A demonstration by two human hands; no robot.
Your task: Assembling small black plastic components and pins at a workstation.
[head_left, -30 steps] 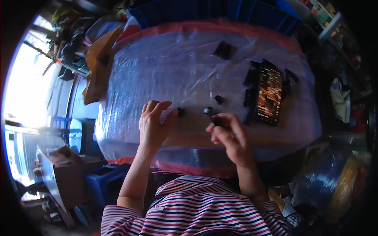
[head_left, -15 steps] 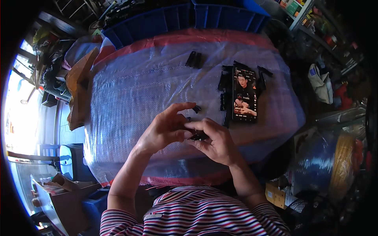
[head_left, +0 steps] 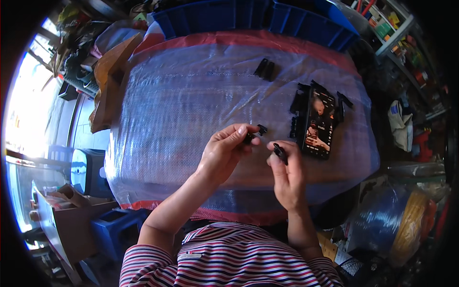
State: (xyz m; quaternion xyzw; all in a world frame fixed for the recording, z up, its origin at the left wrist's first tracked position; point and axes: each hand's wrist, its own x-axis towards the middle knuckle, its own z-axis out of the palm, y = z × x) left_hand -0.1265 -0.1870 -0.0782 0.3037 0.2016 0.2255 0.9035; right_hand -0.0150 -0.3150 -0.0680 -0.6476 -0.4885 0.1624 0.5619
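My right hand (head_left: 289, 179) pinches a small black plastic part (head_left: 280, 154) between thumb and fingertips, held over the near middle of the wrapped surface. To its left, my left hand (head_left: 221, 152) is closed at the fingertips around another small dark piece (head_left: 248, 138), mostly hidden by the fingers. Just beyond those fingertips lies a loose black piece (head_left: 262, 129). The hands are apart. Right of them a phone (head_left: 319, 122) with a lit video screen rests among several black plastic parts (head_left: 293, 128). Farther off sit a few elongated black parts (head_left: 264, 70).
A translucent woven sheet (head_left: 167, 110) with red edges covers the work surface. Blue crates (head_left: 215, 23) stand along its far edge. Brown cardboard (head_left: 112, 71) leans at the left, near a blue stool (head_left: 112, 225). Shelving (head_left: 394, 36) rises at the far right, above plastic-wrapped rolls (head_left: 382, 220).
My hands have separated: the right has drawn away to the right with the black part, while the left fingers have closed around a small dark piece. The whole view has shifted.
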